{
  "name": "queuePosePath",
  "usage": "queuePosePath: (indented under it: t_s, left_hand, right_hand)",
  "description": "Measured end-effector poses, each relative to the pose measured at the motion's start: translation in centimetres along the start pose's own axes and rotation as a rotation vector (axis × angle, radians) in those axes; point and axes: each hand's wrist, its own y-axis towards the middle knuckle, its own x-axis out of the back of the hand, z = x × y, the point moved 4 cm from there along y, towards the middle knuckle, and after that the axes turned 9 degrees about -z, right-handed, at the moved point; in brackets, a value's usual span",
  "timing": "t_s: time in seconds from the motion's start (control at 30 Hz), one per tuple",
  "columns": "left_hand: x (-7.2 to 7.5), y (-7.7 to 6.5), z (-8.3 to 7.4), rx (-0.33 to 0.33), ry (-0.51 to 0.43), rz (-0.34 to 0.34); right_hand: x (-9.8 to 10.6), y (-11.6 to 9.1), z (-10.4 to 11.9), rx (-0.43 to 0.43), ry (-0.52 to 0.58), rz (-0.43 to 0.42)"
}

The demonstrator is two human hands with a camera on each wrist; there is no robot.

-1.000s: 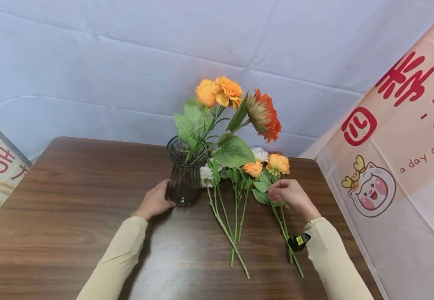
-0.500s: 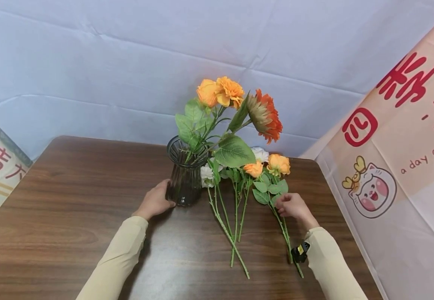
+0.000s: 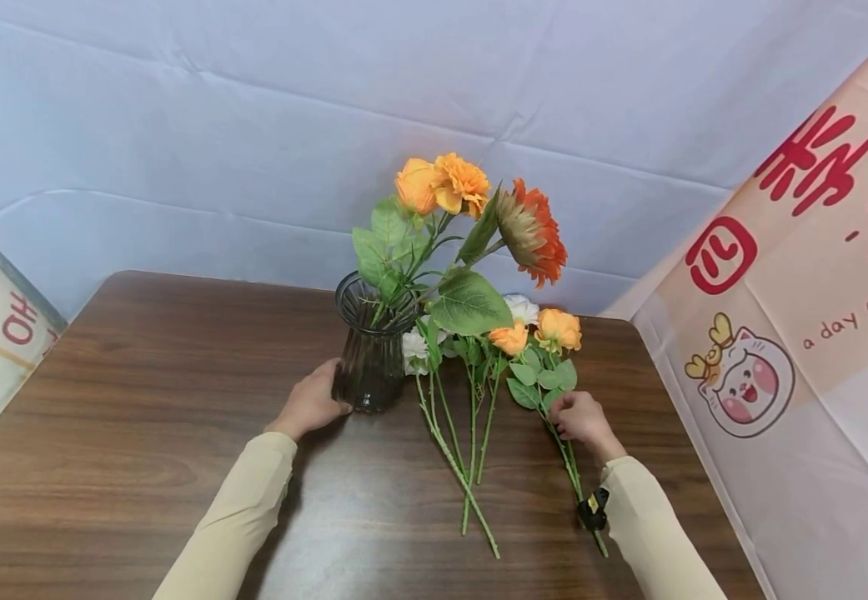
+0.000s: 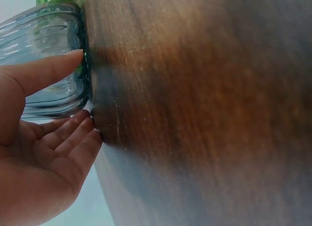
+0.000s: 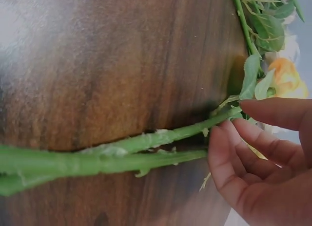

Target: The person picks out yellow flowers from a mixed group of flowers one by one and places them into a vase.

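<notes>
My left hand [image 3: 312,402] holds the base of a dark ribbed glass vase [image 3: 369,375], thumb along the near side and fingers around the far side. Three flowers lean in the vase: two yellow-orange blooms [image 3: 458,183] and a larger red-orange one [image 3: 529,232]. On the right, my right hand [image 3: 585,421] pinches the upper stem of an orange rose [image 3: 557,329] lying on the table. In the right wrist view, thumb and forefinger meet at that green stem [image 5: 185,131], with a second stem [image 5: 146,162] running close beside it.
Between vase and right hand lie more stems [image 3: 449,454], some crossing, with white blooms [image 3: 414,352] and another orange bloom [image 3: 510,338] at the far end. The brown wooden table [image 3: 141,417] backs onto a white cloth [image 3: 253,125]. A printed banner [image 3: 801,333] hangs at the right.
My right hand has come down from the rose's leaves to the stem just below and closed its fingertips there. The left hand and the vase stay put.
</notes>
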Motion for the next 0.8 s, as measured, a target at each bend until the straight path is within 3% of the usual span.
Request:
queuePosePath:
  t_s: [0.37,0.8]
  left_hand:
    - [-0.09,-0.05,0.07,-0.011,-0.001,-0.005]
    - [-0.13,0.0,0.22,-0.024,0.013,-0.011]
  right_hand:
    - [-0.57,0.31,0.11,0.065,-0.123,-0.034]
    - [-0.65,0.58,0.15,0.068,-0.149,-0.004]
